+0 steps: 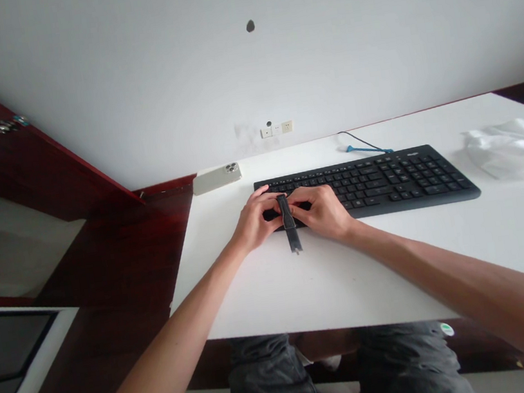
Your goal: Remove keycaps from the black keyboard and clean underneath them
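In the head view, both my hands meet over the left end of a black keyboard (372, 182). Between them is a narrow, dark, flat strip-like piece (287, 215), with a thin light outline and a small pale tip at its near end. My left hand (258, 218) grips its left side with thumb and fingers, one finger extended past it. From the other side, my right hand (321, 210) pinches it with thumb and index finger. The strip's exact kind is unclear, and part of the keyboard is hidden beneath my hands.
A phone (216, 178) lies at the back left of the white table (274, 286). Behind the keyboard is a thin cable with a blue tie (367, 150). Crumpled clear plastic (516, 148) rests at the right. Wall sockets (276, 129) sit above the back edge.
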The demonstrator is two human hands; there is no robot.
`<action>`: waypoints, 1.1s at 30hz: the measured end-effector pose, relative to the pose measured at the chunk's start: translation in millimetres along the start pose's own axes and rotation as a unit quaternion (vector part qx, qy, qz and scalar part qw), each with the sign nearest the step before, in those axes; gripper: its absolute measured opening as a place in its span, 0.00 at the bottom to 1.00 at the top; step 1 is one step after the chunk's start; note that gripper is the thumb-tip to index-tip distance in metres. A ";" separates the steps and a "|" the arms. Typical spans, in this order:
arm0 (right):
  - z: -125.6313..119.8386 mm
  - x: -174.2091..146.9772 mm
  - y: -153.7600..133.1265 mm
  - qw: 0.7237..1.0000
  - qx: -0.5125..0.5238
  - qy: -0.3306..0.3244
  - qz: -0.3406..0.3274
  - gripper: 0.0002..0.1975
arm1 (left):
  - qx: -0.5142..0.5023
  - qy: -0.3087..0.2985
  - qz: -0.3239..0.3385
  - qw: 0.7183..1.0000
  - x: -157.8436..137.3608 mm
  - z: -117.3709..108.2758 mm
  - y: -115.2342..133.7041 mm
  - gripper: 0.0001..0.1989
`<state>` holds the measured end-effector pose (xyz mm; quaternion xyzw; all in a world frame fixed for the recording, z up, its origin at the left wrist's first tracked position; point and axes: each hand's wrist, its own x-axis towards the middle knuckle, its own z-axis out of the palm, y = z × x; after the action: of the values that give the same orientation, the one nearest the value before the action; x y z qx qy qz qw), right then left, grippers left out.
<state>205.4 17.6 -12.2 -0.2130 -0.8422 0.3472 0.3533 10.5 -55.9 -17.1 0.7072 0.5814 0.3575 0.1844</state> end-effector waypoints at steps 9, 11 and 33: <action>-0.9 -0.5 -0.4 1.000 -0.001 0.006 0.000 0.11 | 0.002 -0.001 0.003 1.000 -0.3 0.1 0.1 0.05; -0.9 -0.7 0.1 1.000 0.000 0.006 -0.001 0.10 | -0.001 0.000 0.006 1.000 -0.1 0.0 0.5 0.06; 0.5 -1.9 3.0 1.000 0.015 0.021 -0.013 0.11 | -0.035 0.006 0.014 0.999 0.4 0.0 1.8 0.07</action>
<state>206.7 18.2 -15.5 -0.2032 -0.8321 0.3509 0.3784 11.7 -56.0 -15.7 0.7063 0.5593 0.3849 0.2004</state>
